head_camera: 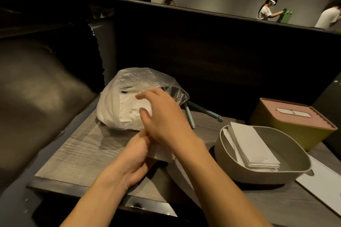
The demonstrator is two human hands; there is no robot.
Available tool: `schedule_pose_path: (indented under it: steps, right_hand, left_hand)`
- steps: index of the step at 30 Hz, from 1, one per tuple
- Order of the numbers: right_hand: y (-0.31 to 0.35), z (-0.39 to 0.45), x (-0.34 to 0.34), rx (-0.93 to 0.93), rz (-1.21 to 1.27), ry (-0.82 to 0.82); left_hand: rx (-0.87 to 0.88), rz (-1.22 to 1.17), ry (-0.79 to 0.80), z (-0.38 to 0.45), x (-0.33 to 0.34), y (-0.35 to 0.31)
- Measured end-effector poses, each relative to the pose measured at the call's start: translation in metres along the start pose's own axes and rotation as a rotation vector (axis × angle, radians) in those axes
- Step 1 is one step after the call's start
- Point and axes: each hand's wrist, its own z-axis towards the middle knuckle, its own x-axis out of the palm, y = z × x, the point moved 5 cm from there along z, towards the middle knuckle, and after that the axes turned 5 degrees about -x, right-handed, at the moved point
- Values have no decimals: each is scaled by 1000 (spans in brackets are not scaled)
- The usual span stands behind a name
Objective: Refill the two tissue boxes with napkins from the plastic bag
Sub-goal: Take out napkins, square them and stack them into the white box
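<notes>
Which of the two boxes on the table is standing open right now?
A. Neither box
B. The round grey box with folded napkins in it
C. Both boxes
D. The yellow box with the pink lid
B: the grey box has no lid on and shows a stack of folded napkins inside, while the yellow box wears its pink lid.

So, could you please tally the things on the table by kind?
Tissue boxes: 2, the open grey box and the lidded yellow box
Plastic bag: 1
Napkin stack in the grey box: 1
Blue sticks: 2
Total: 6
</notes>
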Motion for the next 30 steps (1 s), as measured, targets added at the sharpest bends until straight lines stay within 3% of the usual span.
schedule_pose_path:
  steps: [6,15,20,26,30]
  right_hand:
    - [-7,61,46,-80,-449,385]
    - [11,77,51,-266,-593,299]
    - [15,76,57,-280,-597,292]
    - [13,74,65,-336,-598,398]
    - [19,78,68,-406,-673,362]
  left_hand:
    - [-20,-37,7,-4,4,-1]
    - [-19,-51,-11,-10,11,-7]
    - [-18,-34,-20,-12,11,-7]
    - [-13,-38,-15,-9,10,-6]
    - [-19,-32,18,-8,7,-6]
